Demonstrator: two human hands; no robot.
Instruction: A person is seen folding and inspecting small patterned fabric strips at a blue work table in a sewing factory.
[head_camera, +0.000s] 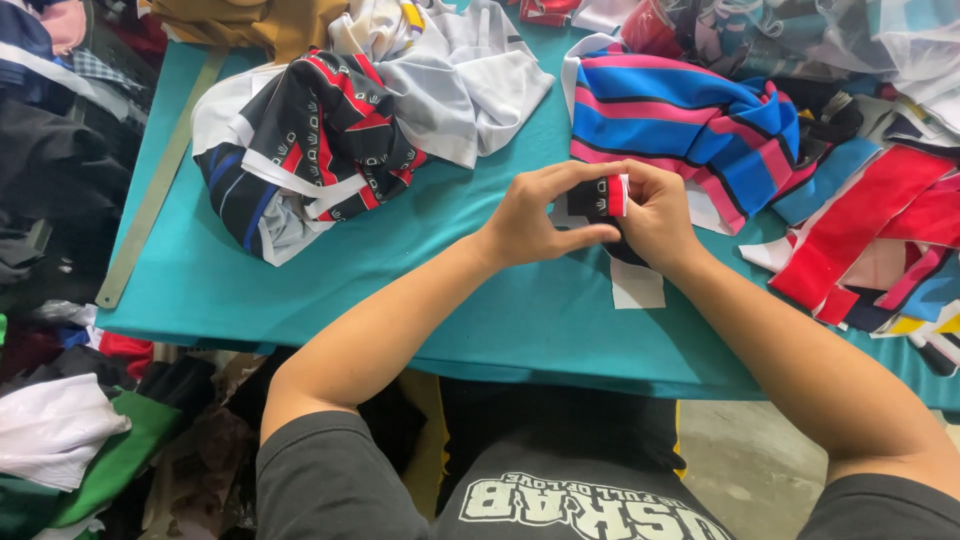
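Both hands meet over the middle of the teal table, nearer its front edge. The left hand pinches a small folded piece of black cloth with a red-and-white edge between thumb and fingers; the right hand grips the same piece from the other side, fingers curled. A white strip lies just under the hands. A pink-and-blue striped garment sits behind them, a black, red and white bundle toward the left edge, red strips at the right.
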